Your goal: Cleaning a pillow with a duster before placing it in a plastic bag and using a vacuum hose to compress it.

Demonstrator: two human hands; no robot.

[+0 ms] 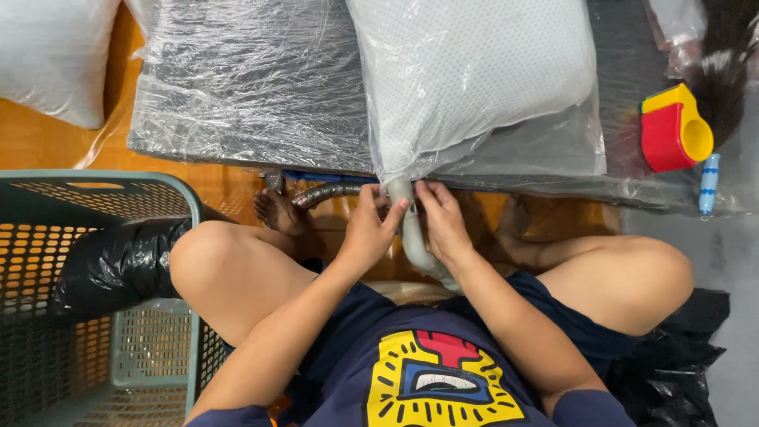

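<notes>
1. While the person sits cross-legged on the floor, the left hand (pixel 368 229) and right hand (pixel 443 221) pinch the neck of the plastic bag (pixel 399 175) around the white hose nozzle (pixel 411 233), fingers pressed together.
2. Judging by this, air is being drawn from the bagged pillow (pixel 474 75); the next move calls for a tight seal.
3. Where the hose ends is hidden beneath the arms.

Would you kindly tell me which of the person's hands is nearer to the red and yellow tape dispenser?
Right. The right hand lies below-left of the tape dispenser, at the pillow bag's neck; the left hand is beside it, farther left.
</notes>
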